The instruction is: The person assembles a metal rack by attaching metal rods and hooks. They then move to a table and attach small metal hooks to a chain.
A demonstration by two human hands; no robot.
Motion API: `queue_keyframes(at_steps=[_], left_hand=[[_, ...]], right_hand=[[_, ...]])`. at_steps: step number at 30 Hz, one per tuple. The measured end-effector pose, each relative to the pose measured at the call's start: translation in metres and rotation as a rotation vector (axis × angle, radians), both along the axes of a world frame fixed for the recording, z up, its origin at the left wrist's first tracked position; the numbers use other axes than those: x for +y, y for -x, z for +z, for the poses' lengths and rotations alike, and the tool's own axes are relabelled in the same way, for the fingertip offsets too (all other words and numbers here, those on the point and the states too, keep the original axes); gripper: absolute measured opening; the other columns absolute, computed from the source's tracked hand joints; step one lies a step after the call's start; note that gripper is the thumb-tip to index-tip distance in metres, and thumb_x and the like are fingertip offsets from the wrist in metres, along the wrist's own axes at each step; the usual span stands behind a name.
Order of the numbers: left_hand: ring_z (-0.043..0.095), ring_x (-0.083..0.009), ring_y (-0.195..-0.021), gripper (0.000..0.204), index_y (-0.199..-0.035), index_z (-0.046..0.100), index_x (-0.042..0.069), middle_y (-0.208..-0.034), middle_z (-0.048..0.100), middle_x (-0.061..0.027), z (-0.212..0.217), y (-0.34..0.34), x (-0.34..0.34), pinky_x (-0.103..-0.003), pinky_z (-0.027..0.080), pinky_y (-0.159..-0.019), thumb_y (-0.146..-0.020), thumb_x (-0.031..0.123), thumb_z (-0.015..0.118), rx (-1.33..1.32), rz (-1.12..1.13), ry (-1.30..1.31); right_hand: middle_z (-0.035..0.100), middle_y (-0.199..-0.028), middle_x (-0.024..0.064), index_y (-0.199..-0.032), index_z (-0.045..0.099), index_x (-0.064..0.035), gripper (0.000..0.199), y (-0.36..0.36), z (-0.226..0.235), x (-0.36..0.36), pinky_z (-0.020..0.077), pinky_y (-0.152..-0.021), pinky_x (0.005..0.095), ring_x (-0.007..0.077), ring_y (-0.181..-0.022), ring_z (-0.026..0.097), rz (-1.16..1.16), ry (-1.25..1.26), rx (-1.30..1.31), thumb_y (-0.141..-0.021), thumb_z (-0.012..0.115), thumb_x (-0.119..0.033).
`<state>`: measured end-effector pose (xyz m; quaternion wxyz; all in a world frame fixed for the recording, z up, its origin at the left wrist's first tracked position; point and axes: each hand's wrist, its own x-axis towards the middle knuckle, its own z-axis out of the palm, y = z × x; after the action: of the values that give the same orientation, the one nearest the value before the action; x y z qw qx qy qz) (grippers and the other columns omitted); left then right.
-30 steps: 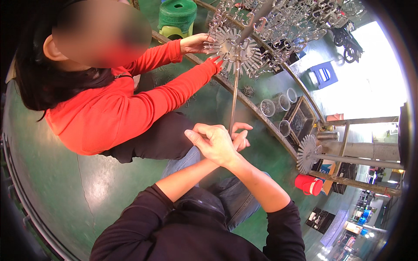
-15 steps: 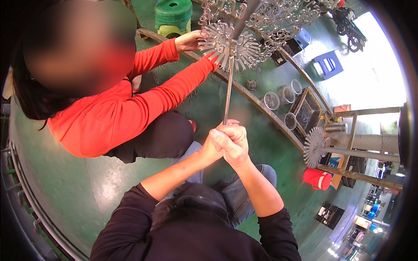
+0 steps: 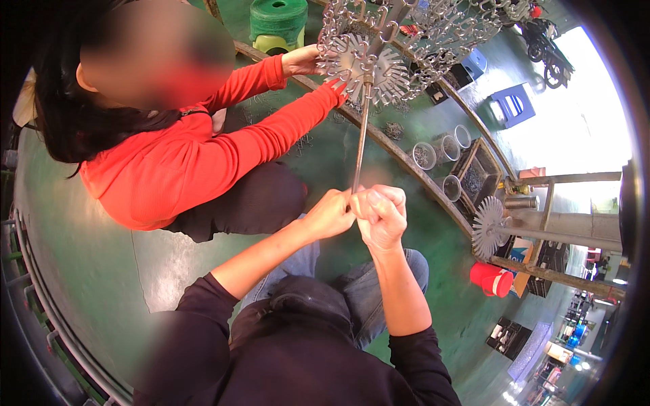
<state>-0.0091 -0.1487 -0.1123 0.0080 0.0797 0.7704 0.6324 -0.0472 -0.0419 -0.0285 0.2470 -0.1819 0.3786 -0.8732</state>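
A thin metal rod (image 3: 363,135) runs from my fists up to a pole with a slotted metal disc (image 3: 352,64). My left hand (image 3: 331,215) is closed at the rod's lower end, its knuckles against my other hand. Beside it my right hand (image 3: 380,213) is wrapped in a fist round the same end, thumb on top. Many bent metal hooks (image 3: 447,34) hang around the disc and above it. A co-worker in a red top has one hand (image 3: 302,61) at the disc's left edge; the other hand (image 3: 336,88) is partly hidden by the disc.
A wooden frame rail (image 3: 406,162) crosses beyond my hands. Clear tubs (image 3: 424,155) and a wooden tray (image 3: 479,172) with small metal pieces stand past it. A second slotted disc (image 3: 489,229) and a red bucket (image 3: 492,280) are at right. The co-worker's dark-clothed knee (image 3: 271,196) is close on my left.
My hands have come slightly apart; the right one has shifted right. The rod's lower end and the disc appear a little further right. The co-worker's hands remain at the disc.
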Motion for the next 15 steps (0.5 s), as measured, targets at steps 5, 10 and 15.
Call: queue_keyframes(at_steps=[5,10,15], left_hand=[[0.060,-0.0425,-0.078,0.011,-0.088,0.058,-0.001,-0.080,0.061,-0.0235,-0.011,0.006,0.004,-0.045,0.047,-0.065,-0.083,0.007,0.052,0.193,-0.077,0.028],[0.062,-0.0358,-0.084,0.014,-0.086,0.061,0.007,-0.085,0.064,-0.0173,0.013,0.011,0.011,-0.044,0.047,-0.067,-0.079,0.019,0.058,0.337,-0.038,0.212],[0.059,-0.0282,-0.064,0.018,-0.088,0.054,0.001,-0.070,0.057,-0.0101,0.028,0.023,-0.005,-0.034,0.045,-0.060,-0.078,0.014,0.061,0.313,-0.285,0.208]], right_hand=[[0.046,-0.060,0.0033,-0.061,0.050,-0.0041,0.024,0.005,0.033,0.013,0.0286,-0.049,0.0279,0.0127,-0.054,0.040,-0.030,-0.688,0.540,-0.084,0.056,-0.007],[0.051,-0.072,0.0066,-0.082,0.061,-0.0015,0.021,-0.026,0.080,-0.009,0.0392,-0.066,0.0338,0.0209,-0.072,0.050,0.069,-2.175,1.947,-0.073,0.056,-0.020],[0.044,-0.062,0.0020,-0.076,0.062,-0.0013,0.016,-0.013,0.067,-0.013,0.0262,-0.050,0.0304,0.0116,-0.053,0.035,0.589,-2.095,2.449,-0.071,0.054,-0.014]])
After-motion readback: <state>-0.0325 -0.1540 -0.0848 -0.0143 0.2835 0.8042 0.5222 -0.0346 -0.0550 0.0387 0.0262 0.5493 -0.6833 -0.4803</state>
